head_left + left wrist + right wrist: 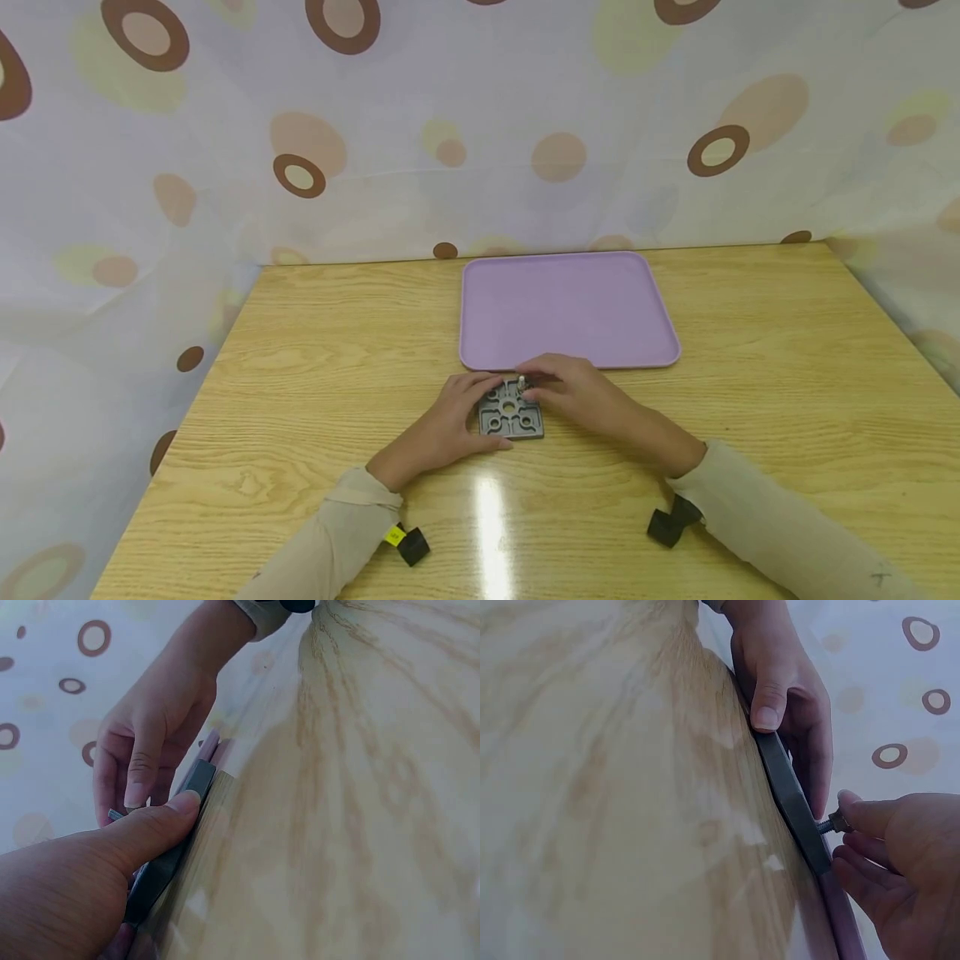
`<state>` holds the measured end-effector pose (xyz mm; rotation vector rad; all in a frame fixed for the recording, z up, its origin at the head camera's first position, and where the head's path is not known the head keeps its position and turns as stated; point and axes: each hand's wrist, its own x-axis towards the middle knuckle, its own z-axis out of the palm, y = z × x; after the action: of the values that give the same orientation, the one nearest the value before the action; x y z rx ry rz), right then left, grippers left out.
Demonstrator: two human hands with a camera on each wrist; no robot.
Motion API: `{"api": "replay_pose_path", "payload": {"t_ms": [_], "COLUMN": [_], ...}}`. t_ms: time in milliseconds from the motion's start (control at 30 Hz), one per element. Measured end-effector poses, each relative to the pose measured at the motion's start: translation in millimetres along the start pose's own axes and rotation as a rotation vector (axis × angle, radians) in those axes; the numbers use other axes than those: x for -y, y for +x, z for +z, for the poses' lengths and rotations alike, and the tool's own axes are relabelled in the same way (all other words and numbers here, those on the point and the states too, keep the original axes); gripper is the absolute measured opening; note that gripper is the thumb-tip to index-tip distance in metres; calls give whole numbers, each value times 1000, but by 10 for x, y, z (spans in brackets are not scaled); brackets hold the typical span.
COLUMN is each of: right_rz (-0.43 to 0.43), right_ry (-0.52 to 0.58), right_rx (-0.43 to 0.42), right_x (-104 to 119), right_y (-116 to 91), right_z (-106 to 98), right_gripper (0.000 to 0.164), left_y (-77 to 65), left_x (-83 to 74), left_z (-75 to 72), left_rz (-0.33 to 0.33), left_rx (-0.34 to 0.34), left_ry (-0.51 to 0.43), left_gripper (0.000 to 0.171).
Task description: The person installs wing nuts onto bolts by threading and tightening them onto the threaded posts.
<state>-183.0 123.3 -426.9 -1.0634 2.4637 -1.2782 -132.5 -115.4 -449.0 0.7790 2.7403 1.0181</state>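
A square grey metal plate (512, 428) with round holes and raised ribs lies on the table. My left hand (448, 423) grips it from the left, thumb along the front edge and fingers at the far edge. At the plate's far right corner my right hand (573, 393) pinches a small bolt (829, 824) between thumb and fingers. In the right wrist view, the bolt's threaded end points at the plate; whether it sits in the hole I cannot tell. The left wrist view shows the thumb pressing on the plate's edge (196, 778), with much of the bolt hidden.
A light purple tray (562, 312) lies just beyond the plate and both hands. The wooden table (337, 350) stretches out on either side, with a dotted curtain (480, 100) behind it. Black wrist devices hang under both sleeves.
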Motion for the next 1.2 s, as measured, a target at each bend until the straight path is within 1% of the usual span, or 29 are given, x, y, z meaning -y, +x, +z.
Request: {"api": "replay_pose_path", "payload": {"t_ms": [167,400,667,800,1200], "right_rz": [-5,12,32,20,20], "right_ry": [-10,-35,-70,-82,-68], "right_rx": [6,-23,-69,-86,-77], "right_x": [9,17,2,3,15], "right_y": [8,4,5,-3,0], "right_z": [12,-11,-31,-44,-85], "right_gripper": [33,32,22,18,12], "left_y": [-4,-8,-6,-4,1], "left_x": [10,-6,-17,-17,-18], "left_z": [-2,-12,-23,-21,-20], "left_rz": [3,-16,-22,-24,-29], "left_rx": [-4,7,16,19,20], "left_ry": [-1,-7,-19,-25,-23], "left_gripper": [87,87,88,88,88]}}
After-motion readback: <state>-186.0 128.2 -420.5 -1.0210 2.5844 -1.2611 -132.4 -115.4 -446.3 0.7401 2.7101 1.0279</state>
